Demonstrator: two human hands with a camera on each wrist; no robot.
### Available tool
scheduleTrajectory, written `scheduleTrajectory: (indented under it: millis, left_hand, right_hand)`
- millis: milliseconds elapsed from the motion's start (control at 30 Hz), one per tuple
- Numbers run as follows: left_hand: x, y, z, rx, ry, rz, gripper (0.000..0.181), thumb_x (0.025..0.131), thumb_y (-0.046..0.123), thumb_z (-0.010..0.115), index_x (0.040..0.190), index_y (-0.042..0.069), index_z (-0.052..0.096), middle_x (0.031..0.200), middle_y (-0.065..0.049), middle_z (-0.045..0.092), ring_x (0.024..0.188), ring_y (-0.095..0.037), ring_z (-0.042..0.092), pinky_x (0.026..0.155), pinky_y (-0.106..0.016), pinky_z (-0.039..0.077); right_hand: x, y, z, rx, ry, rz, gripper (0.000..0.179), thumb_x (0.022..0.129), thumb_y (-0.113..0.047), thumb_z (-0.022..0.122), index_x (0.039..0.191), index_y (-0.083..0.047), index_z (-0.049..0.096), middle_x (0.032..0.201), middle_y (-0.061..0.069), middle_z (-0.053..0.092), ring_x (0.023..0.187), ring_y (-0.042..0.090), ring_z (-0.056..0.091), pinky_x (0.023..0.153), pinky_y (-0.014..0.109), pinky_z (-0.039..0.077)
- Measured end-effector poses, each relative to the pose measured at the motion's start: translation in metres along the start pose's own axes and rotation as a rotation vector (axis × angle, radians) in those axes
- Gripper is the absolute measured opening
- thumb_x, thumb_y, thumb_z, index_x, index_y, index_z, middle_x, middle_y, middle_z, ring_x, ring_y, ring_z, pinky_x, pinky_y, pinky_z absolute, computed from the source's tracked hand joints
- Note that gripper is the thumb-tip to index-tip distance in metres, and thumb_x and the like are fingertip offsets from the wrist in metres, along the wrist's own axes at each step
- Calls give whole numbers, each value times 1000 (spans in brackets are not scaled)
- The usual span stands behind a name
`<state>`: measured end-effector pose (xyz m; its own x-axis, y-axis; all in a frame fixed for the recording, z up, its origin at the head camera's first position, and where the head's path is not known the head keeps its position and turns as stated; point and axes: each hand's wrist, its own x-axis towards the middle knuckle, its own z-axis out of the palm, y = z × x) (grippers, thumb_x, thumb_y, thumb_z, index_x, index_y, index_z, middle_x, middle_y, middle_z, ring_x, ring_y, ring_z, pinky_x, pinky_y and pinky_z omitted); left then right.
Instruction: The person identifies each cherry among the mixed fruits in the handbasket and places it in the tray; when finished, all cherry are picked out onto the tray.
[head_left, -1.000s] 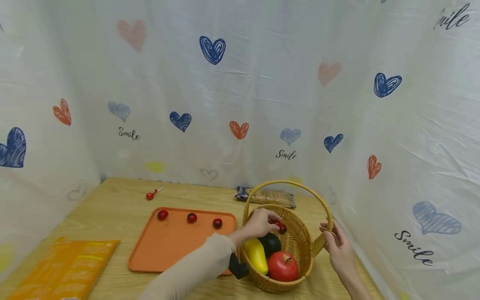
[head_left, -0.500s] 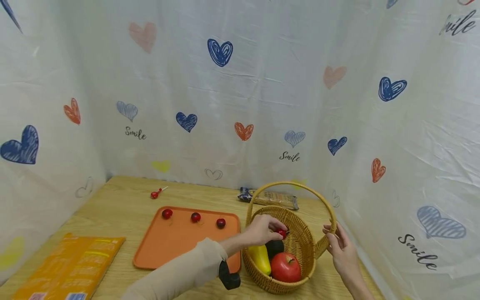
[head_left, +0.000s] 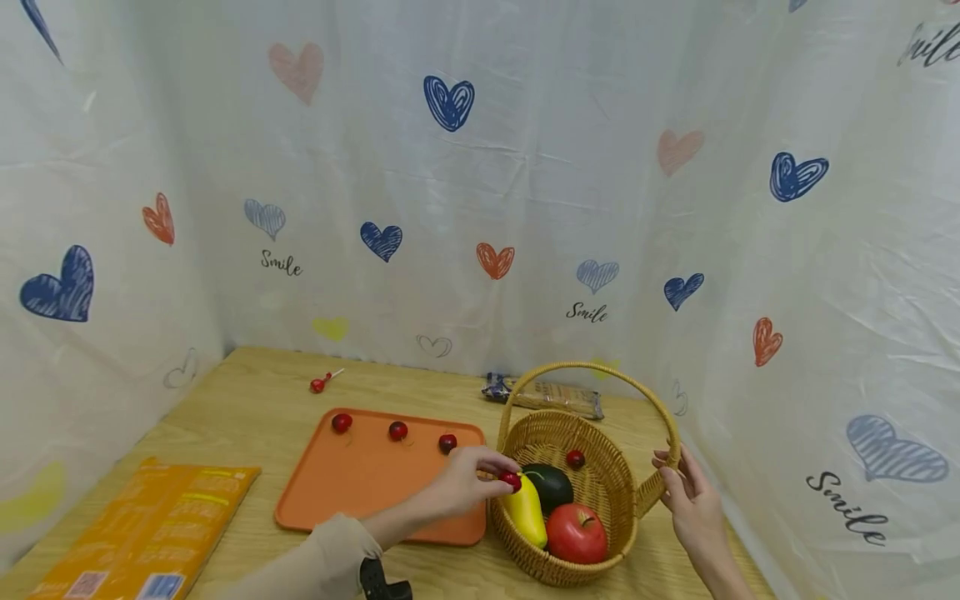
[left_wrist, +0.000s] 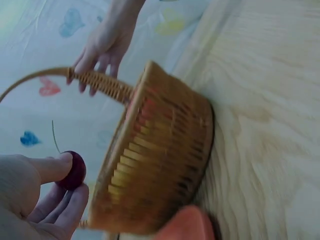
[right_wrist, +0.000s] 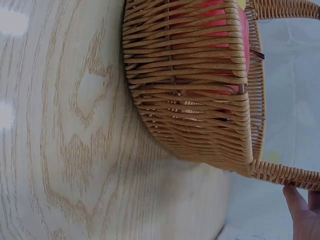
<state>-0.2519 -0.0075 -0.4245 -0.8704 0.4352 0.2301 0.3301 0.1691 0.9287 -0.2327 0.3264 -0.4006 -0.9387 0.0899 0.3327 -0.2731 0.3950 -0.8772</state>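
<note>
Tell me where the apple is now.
In the head view, the apple sits in the near part of the basket, right of the yellow fruit and in front of the dark green fruit.

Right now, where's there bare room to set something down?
On the orange tray, in front of its three cherries and left of the left hand; on the table between the lollipop and the far packet. The basket is crowded toward its left and near sides: yellow fruit, dark fruit, apple.

A lollipop [head_left: 318, 386] lies near the table's [head_left: 420, 385] far-left corner, a packet [head_left: 562, 397] by its far edge, an orange package [head_left: 142, 529] by its left.
</note>
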Motion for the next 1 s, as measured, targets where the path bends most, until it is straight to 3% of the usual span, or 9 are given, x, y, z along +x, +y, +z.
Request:
scheduleTrajectory:
  millis: [267,767,900,1000]
  left_hand:
    - [-23,-26,-43,9,101,-42,23,86,12,70,109,6,69,100,-6,67,95,-25,62,69,-28,53]
    - [-69,-58,-102,136,285,-150,27,84,9,71,109,0,68,104,-10,68,94,-26,63,77,-34,53]
    - [-76,-62,-109,203,293,-172,26,83,10,73,107,2,70,100,-6,69,91,-23,64,77,-35,52]
    - [-79,-67,-111,271,257,-172,23,82,9,74,104,3,71,97,-4,69,89,-21,64,74,-34,53]
  right_hand:
    - [0,2,1,48,2,-1,53,101,-22,44,146,1,27,122,-4,51,106,-10,51,76,15,48]
    - [0,3,0,55,11,-19,53,101,-21,44,145,4,26,120,-7,51,105,-10,51,76,13,48]
    - [0,3,0,49,15,-18,53,101,-21,44,145,4,26,122,-3,51,105,-10,51,76,13,48]
    - [0,3,1,38,18,-22,53,102,-20,44,145,4,26,122,-1,51,105,-10,51,76,13,48]
